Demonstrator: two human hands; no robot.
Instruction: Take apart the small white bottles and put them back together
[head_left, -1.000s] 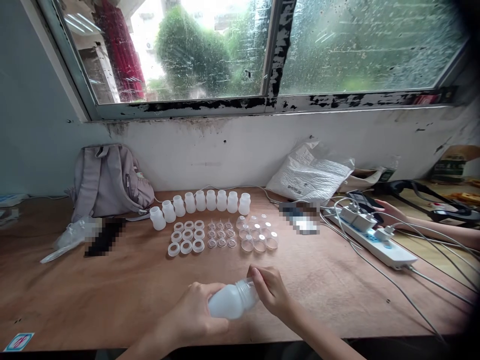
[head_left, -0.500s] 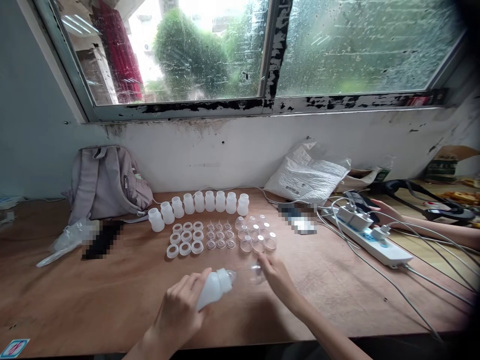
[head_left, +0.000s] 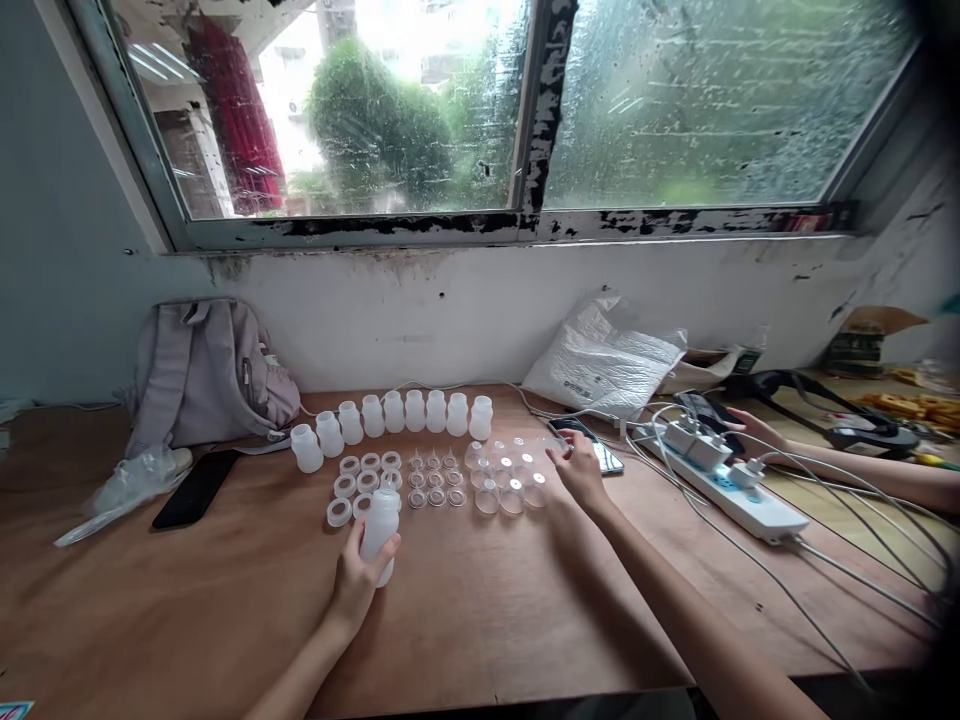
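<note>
My left hand is closed round a white plastic bottle that stands upright on the wooden table, just in front of the white rings. My right hand is stretched out to the right edge of the clear dome caps, and its fingertips are pinched on a clear cap there. Small clear nipples lie between the rings and the caps. Several more white bottles stand in a curved row behind them.
A grey backpack, a black phone and a crumpled plastic bag are at the left. A phone, a power strip with cables and a white bag are at the right. Another person's hand rests there.
My hands have parted. The left one has tipped the bottle upright and carried it left and forward to the rings. The right one has taken the clear cap off and reached to the caps.
</note>
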